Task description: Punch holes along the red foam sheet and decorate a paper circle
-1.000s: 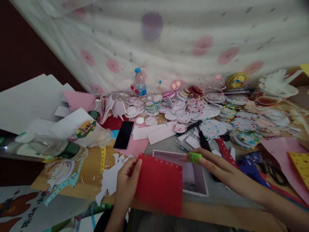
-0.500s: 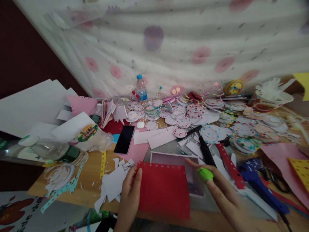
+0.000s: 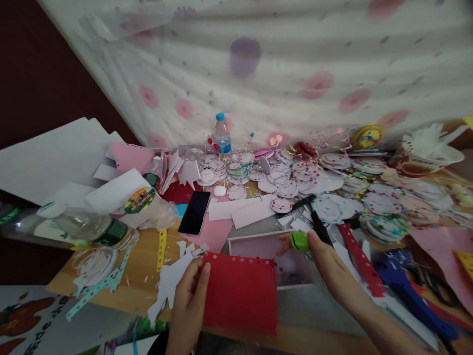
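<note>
My left hand [image 3: 189, 298] pinches the left edge of a red paper sheet [image 3: 240, 296], thumb on top. Small star-shaped holes run along the sheet's top edge. My right hand [image 3: 320, 254] is closed around a bright green punch [image 3: 299, 241], above a shallow open box [image 3: 291, 281] with a pale rim. Small red bits show near the sheet's upper right corner, over the box. The punch is apart from the sheet.
A black phone [image 3: 194, 213] lies on pink paper. Piles of decorated white discs [image 3: 288, 187] fill the back. A blue tool [image 3: 414, 291] lies at right, a large clear bottle [image 3: 107, 231] at left, a small bottle [image 3: 222, 135] by the curtain.
My right hand has turned and moved left and up with the green punch. The red sheet has shifted slightly left. Small red bits now show over the box. The view has moved slightly.
</note>
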`<control>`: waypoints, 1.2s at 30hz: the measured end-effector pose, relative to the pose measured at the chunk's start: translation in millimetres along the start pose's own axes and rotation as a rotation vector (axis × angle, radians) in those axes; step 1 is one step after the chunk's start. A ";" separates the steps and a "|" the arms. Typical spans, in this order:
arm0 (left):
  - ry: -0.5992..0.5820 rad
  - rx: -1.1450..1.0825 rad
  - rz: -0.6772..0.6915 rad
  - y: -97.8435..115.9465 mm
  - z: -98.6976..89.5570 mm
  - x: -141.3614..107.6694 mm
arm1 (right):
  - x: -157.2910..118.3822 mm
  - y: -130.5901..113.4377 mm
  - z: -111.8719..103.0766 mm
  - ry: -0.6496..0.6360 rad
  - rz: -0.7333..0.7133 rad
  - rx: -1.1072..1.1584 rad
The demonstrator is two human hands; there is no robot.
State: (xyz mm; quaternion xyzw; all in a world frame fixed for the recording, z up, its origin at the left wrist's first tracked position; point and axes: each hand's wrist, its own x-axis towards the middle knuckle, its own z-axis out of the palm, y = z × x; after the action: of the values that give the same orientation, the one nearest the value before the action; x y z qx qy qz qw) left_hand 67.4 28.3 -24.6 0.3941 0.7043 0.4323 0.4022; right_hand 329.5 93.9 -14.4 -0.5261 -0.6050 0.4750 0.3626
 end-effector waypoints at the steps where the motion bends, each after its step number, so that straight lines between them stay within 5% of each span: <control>1: -0.009 0.000 0.013 1.8 -1.5 0.2 | 0.3 -1.6 -2.1 -0.001 -0.011 0.000; 5: -0.048 0.063 0.094 14.2 0.8 2.6 | -2.1 -12.7 -9.7 -0.039 -0.066 0.014; 12: -0.199 0.198 0.282 43.7 29.3 8.1 | -16.1 -24.4 -9.8 -0.330 -0.054 0.080; 18: -0.303 0.208 0.320 55.8 36.0 14.1 | -24.6 -13.6 -15.0 -0.194 -0.073 -0.031; 23: -0.086 0.247 0.286 37.3 19.1 13.1 | -27.5 14.1 -25.8 0.090 0.021 -0.035; 26: -0.031 0.197 0.175 23.8 9.9 4.5 | -31.4 27.8 -23.0 0.053 0.100 0.072; 30: 0.090 0.112 0.088 25.0 -0.5 -5.2 | -29.4 18.4 -11.9 0.070 0.020 0.095; 36: 0.121 0.140 0.271 46.2 -12.2 34.3 | 30.1 -11.7 14.7 0.041 -0.098 0.066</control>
State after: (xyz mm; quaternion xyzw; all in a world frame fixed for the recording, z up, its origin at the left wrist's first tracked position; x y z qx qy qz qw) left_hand 53.4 70.2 14.1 0.4860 0.6960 0.4553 0.2686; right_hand 306.8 120.6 -9.2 -0.4932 -0.6065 0.4654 0.4151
